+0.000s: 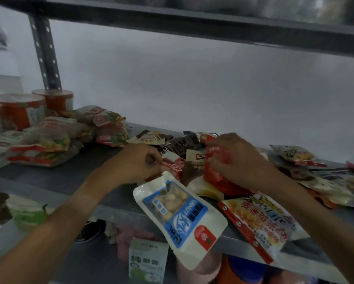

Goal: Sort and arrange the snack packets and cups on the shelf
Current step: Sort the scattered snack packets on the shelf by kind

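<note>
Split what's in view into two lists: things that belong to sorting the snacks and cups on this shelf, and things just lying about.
Part of the job:
- cups at the shelf's left end
- stacked packets beside them
- blue-and-white packet overhanging the front edge
- red packet in the right hand
- left hand pinching a packet
- loose packets at right

Lying about:
- green-and-white carton on the lower shelf

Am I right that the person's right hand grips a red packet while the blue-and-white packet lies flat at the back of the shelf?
Not quite. The head view shows the right hand gripping the red packet, but the blue-and-white packet hangs over the front edge of the shelf, not at the back.
</note>
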